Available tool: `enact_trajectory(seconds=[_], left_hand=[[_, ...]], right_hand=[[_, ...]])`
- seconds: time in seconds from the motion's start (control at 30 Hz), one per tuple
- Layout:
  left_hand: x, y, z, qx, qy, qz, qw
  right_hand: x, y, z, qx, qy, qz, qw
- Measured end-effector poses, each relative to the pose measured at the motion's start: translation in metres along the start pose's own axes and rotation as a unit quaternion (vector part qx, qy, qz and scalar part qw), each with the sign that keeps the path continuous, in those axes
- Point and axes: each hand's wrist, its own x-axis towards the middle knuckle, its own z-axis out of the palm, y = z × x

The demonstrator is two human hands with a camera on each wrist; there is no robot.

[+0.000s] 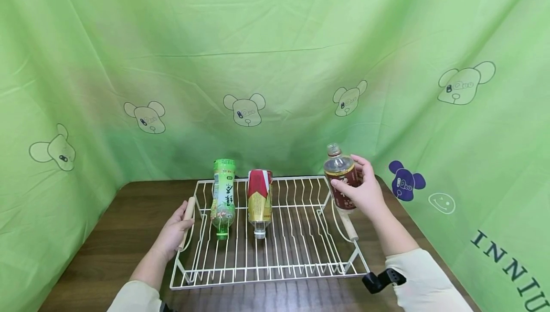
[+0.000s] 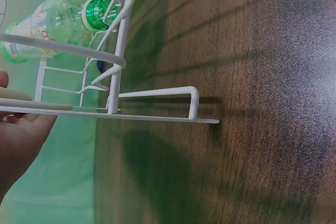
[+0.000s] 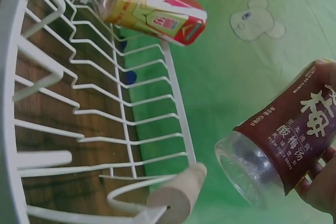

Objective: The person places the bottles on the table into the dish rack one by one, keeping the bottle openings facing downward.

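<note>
My right hand (image 1: 366,188) grips a clear plastic bottle with a dark red plum drink label (image 3: 294,135), neck up and slightly tilted, above the right end of a white wire dish rack (image 1: 296,235). No cap shows on its neck. At the rack's left end, my left hand (image 1: 175,228) holds the wooden handle (image 1: 189,209). Two bottles rest in the rack with their necks toward me: a green-labelled bottle (image 1: 224,197) with a green cap, and a red and yellow bottle (image 1: 259,197) to its right. Part of the left hand is cut off in the left wrist view.
The rack stands on a dark wood-grain table (image 1: 107,245). A second wooden handle (image 1: 348,226) is at its right end, just below the held bottle. A green cloth (image 1: 292,73) printed with mouse faces hangs behind and at both sides.
</note>
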Motion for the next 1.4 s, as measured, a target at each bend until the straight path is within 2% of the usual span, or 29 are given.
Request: enact_trajectory(seconds=[0.23, 0.57, 0.8, 0.97, 1.1, 1.27, 1.4], left_hand=[[0.001, 0.0, 0.0, 0.006, 0.003, 0.005, 1.0], [-0.001, 0.003, -0.004, 0.046, 0.002, 0.028, 0.9985], [-0.003, 0.011, -0.004, 0.079, 0.012, 0.053, 0.9954], [-0.004, 0.02, -0.001, 0.108, 0.021, 0.079, 0.9907], [-0.005, 0.031, 0.006, 0.124, 0.029, 0.117, 0.9849], [-0.009, 0.043, 0.019, 0.104, 0.015, 0.17, 0.9799], [-0.011, 0.053, 0.03, 0.109, -0.007, 0.195, 0.9746]], right_hand=[[-0.001, -0.009, 0.014, -0.008, -0.039, -0.015, 0.9991], [-0.007, -0.017, 0.031, -0.003, -0.105, -0.035, 0.9938], [-0.008, -0.015, 0.044, -0.018, -0.13, -0.046, 0.9903], [-0.007, -0.015, 0.05, -0.027, -0.155, -0.053, 0.9861], [-0.009, -0.019, 0.054, -0.042, -0.178, -0.072, 0.9805], [-0.009, -0.021, 0.061, -0.057, -0.205, -0.095, 0.9724], [-0.01, -0.023, 0.066, -0.059, -0.227, -0.099, 0.9672]])
